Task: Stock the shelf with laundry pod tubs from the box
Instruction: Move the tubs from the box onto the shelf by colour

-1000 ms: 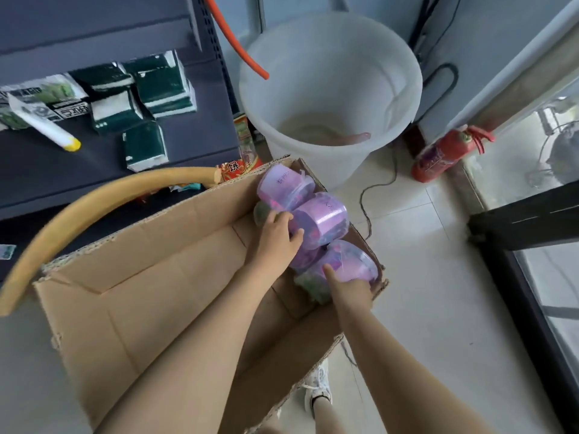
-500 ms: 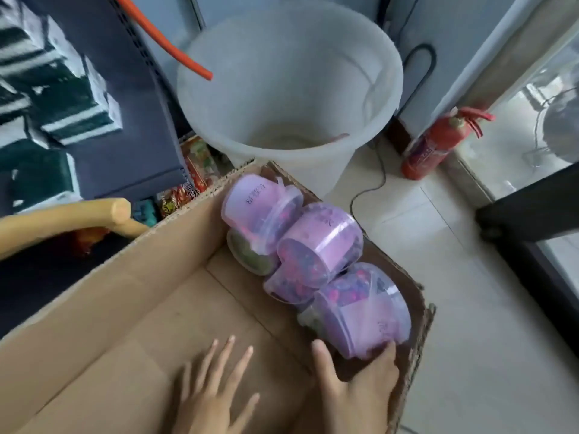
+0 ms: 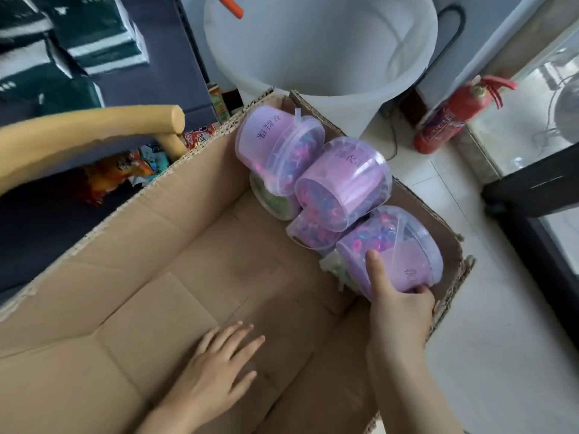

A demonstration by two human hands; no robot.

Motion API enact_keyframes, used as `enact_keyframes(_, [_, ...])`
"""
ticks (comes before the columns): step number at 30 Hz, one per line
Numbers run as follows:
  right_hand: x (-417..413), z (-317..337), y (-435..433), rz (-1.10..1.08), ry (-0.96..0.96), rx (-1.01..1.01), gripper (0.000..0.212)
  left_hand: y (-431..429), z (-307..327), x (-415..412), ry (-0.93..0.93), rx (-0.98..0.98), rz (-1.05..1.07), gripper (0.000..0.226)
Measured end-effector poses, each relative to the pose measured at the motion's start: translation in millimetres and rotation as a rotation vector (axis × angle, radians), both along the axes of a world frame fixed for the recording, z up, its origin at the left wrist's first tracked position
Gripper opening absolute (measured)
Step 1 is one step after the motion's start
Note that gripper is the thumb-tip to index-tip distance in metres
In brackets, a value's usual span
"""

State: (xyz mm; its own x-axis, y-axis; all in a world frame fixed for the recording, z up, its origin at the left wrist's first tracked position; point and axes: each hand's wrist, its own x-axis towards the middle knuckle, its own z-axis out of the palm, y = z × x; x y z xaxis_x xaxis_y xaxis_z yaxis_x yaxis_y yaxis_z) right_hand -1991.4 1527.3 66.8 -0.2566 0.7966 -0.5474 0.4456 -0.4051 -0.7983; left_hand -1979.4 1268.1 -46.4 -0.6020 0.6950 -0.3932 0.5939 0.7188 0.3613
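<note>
a: how far along is the stocking?

b: mid-job, i judge. most of the box [image 3: 150, 252] is bare cardboard, and the tubs that remain lie on their sides in a cluster beyond the fingers. none is lifted out at this moment, and i see no tub on the shelf [image 3: 175, 76], well past the left fingertips.

a: what do the hands hold?

b: the right hand [image 3: 399, 311] grips the nearest tub [image 3: 407, 245], with the thumb up its near face and the fingers curled round its right edge. the left hand [image 3: 219, 371] lies flat on the box floor, fingers spread wide, holding nothing. the middle tub [image 3: 344, 183] and the far tub [image 3: 275, 145] sit well beyond its fingertips.

a: what's left?

b: lifting this tub to the shelf, then the others, including a green-filled one [image 3: 272, 202] underneath.

a: and against half a second ago?

b: the right fingers are straighter there, only laid against the tub. now they wrap it. the left hand is much the same, splayed low. a second ago it is on the middle tub.
</note>
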Motion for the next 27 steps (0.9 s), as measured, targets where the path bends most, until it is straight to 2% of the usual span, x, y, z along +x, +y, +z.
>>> enact_keyframes(5, [18.1, 5.0, -28.2, 0.031, 0.029, 0.032, 0.071, -24.5, -5.1, -8.1, 0.078, 0.022, 0.058, 0.052])
enact_keyframes(9, [30.7, 6.3, -49.6, 0.025, 0.016, 0.052, 0.073, -45.0, -9.4, -13.1, 0.157, 0.028, 0.026, 0.055])
enact_keyframes(19, [61.2, 6.7, -89.6, -0.050, -0.040, 0.041, 0.075, -113.8, -2.7, -1.7, 0.113, 0.013, 0.048, 0.056])
enact_keyframes(22, [66.4, 6.6, -97.3, -0.060, -0.034, 0.020, 0.081, -75.6, 20.0, -16.3, 0.183, 0.172, 0.052, 0.057])
enact_keyframes(25, [69.3, 6.4, -102.0, -0.088, -0.003, -0.005, 0.083, -12.8, 62.7, -45.7, 0.402, 0.493, 0.105, 0.037])
enact_keyframes(27, [69.4, 5.3, -104.1, -0.101, 0.008, -0.014, 0.084, 33.5, 97.4, -67.5, 0.558, 0.651, 0.135, 0.035])
